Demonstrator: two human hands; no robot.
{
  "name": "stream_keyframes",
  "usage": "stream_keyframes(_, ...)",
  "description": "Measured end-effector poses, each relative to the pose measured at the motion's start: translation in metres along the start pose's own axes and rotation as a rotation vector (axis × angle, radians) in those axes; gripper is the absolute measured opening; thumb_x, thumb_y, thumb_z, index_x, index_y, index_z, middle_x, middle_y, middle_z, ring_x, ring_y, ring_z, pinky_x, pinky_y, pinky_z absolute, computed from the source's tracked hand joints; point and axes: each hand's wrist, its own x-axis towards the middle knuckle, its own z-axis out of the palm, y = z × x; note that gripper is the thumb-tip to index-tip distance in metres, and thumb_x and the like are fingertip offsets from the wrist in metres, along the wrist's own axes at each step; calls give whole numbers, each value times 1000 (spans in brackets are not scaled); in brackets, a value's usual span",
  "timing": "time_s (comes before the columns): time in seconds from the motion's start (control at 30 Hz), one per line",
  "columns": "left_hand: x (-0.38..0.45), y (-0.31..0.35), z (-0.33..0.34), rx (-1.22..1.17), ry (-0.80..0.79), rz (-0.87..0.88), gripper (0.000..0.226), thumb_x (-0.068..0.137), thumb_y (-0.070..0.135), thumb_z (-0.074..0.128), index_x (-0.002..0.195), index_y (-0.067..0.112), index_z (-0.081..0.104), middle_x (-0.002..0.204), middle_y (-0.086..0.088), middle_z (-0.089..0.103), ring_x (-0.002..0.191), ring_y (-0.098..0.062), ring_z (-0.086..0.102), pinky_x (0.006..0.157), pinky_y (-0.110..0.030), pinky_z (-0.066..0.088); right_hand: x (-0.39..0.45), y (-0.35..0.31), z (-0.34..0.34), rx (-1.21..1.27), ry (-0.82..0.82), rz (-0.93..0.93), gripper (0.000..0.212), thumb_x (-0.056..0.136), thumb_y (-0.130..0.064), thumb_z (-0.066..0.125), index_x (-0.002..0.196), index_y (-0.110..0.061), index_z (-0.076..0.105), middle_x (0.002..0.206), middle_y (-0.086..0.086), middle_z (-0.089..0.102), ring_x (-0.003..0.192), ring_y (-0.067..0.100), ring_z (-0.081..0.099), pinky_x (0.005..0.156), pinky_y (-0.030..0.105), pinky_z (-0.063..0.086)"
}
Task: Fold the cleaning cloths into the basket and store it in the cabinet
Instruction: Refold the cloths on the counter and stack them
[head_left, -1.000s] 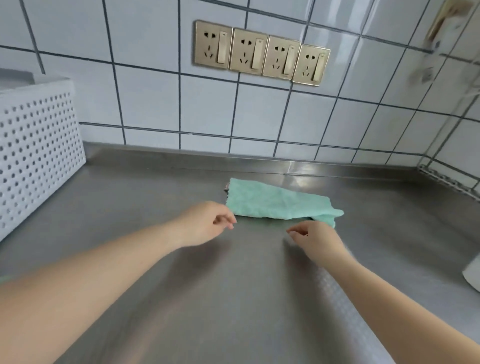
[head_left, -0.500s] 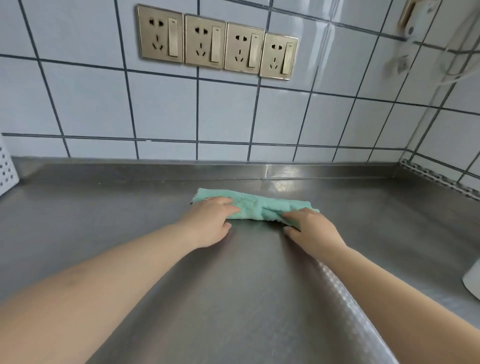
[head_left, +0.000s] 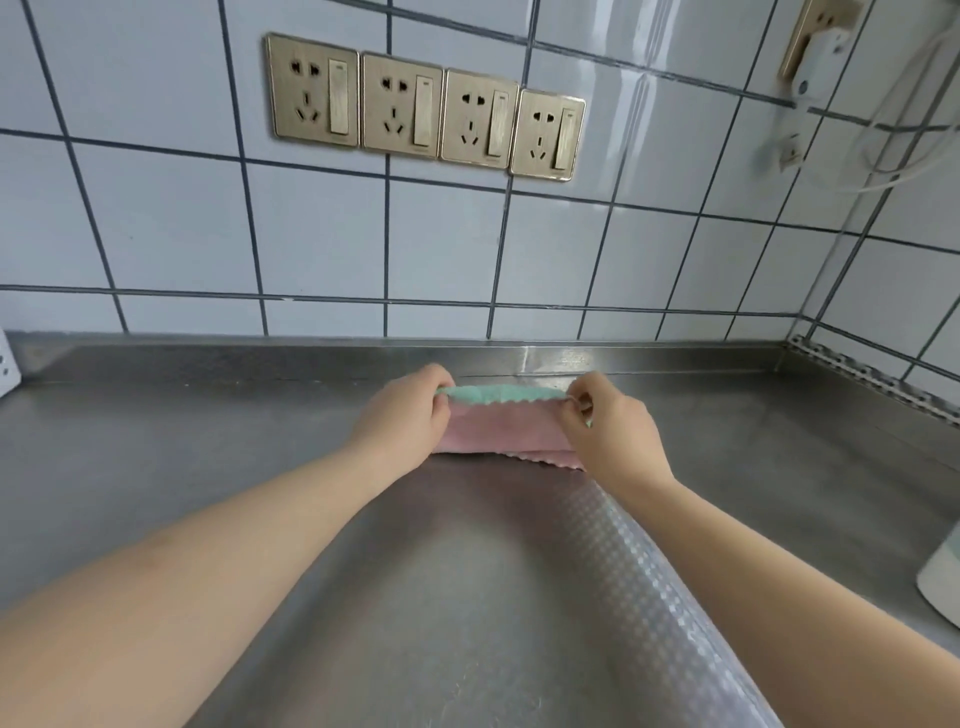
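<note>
One cloth (head_left: 506, 423), two pinching hands (head_left: 410, 410) (head_left: 608, 423)

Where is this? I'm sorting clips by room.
Probably a kitchen: a stainless steel counter, a white tiled wall with a row of sockets, and hands folding a cleaning cloth.

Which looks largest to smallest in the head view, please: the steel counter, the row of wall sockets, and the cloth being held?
1. The steel counter, largest by far.
2. The row of wall sockets.
3. The cloth, partly covered by both hands.
The last two sit at different distances, so their order is unsure.
</note>
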Motion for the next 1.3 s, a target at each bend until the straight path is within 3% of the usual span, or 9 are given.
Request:
stream_keyframes(0.1, -2, 16, -23, -91, 49, 46, 25, 93, 11, 39, 114, 13, 54, 112, -3, 58, 101, -24, 54, 77, -30, 39, 1, -25, -25, 44, 17, -60, 3, 92, -24, 47, 93, -22, 50, 71, 0, 57, 71, 27, 52, 60, 33, 40)
stream_keyframes(0.2, -9, 31, -59, -82, 66, 194, 22, 91, 27, 51, 110, 16, 52, 112, 1, 56, 100, -19, 55, 83, -36, 45, 1, -53, -60, 26, 51, -113, 14, 93, -27, 46, 103, -24, 55, 79, 3, 64, 76, 28, 58, 63, 33, 45)
stream_keyframes(0.4, -14, 57, -156, -38, 90, 252, 17, 88, 22, 57, 104, 22, 53, 84, 7, 58, 71, -16, 53, 61, -30, 40, -3, -101, -138, -48, 141, -208, 16, 94, -25, 47, 103, -25, 60, 73, -8, 55, 76, 22, 55, 65, 31, 44)
stream_keyframes(0.5, -16, 65, -204, -55, 67, 257, 11, 90, 20, 54, 97, 27, 59, 85, 8, 62, 73, -12, 56, 66, -30, 45, -5, -120, -164, -49, 140, -217, 15, 93, -26, 50, 101, -25, 64, 74, -9, 59, 82, 22, 57, 68, 30, 44)
stream_keyframes(0.7, -24, 64, -276, 55, -58, 216, 12, 91, 22, 55, 88, 26, 66, 89, 12, 65, 84, -9, 58, 75, -25, 46, -10, -152, -193, -129, 28, -249, 32, 90, -12, 45, 112, -24, 65, 105, -3, 68, 89, 17, 55, 76, 29, 47)
stream_keyframes(0.83, -27, 45, -299, 263, -301, 138, 14, 90, 24, 56, 80, 32, 61, 82, 15, 61, 78, -7, 55, 65, -17, 38, -9, -164, -183, -404, -292, -285, 32, 88, -12, 45, 111, -21, 65, 109, -1, 65, 97, 20, 56, 72, 26, 43)
stream_keyframes(0.9, -26, 34, -301, 274, -159, 98, 15, 91, 22, 54, 84, 30, 64, 86, 13, 62, 82, -10, 55, 69, -21, 40, -3, -168, -171, -471, -286, -283, 28, 88, -13, 45, 104, -18, 67, 101, 1, 64, 94, 21, 56, 68, 26, 44)
stream_keyframes(1.03, -25, 20, -302, 195, 231, 33, 20, 92, 23, 53, 103, 20, 69, 106, 1, 68, 99, -19, 60, 82, -30, 47, 14, -173, -155, -267, 38, -271, 24, 92, -15, 47, 102, -15, 69, 97, 3, 56, 95, 26, 58, 66, 28, 40)
stream_keyframes(1.3, -70, 12, -307, 110, 291, 146, 14, 91, 14, 54, 96, 17, 67, 90, 2, 69, 83, -20, 62, 75, -33, 47, -26, -164, -150, -93, 142, -326, 16, 91, -21, 54, 98, -12, 65, 90, 4, 67, 85, 27, 60, 66, 31, 43)
